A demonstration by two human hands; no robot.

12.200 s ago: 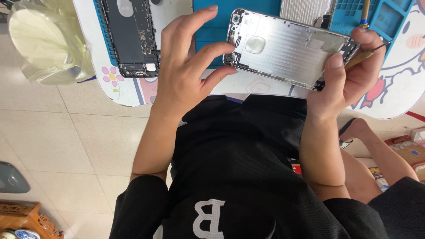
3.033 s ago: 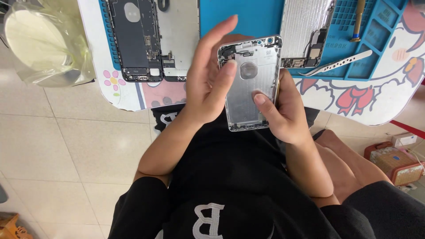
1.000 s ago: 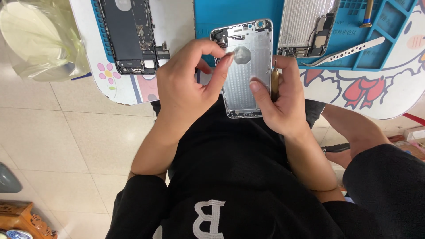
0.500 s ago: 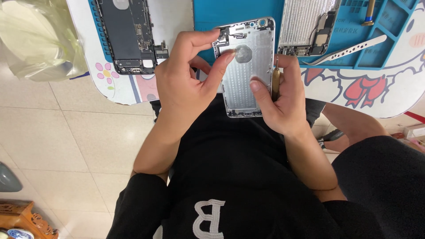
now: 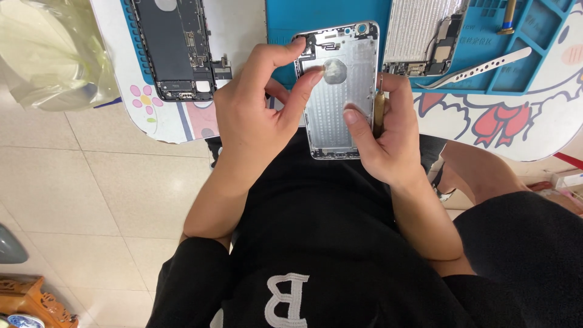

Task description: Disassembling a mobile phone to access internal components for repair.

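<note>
Compared with half a second earlier, the silver phone housing (image 5: 340,91) is staying upright over the blue mat (image 5: 322,15) on the white worktop (image 5: 243,24); beige floor tiles lie below. The left hand (image 5: 255,115) is pinching at its upper edge; the right hand (image 5: 382,136) is gripping its side.

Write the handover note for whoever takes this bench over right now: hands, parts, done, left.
Left hand: fingertips pinching at the upper inside of the silver phone rear housing.
Right hand: grips the housing's right edge and a slim yellowish tool.
Housing is held over the lap at the edge of the blue work mat.
Done: housing is nearly bare inside.
Left: small parts near its top remain.
On the table: dark phone assembly, shielded plate, tweezers.
</note>
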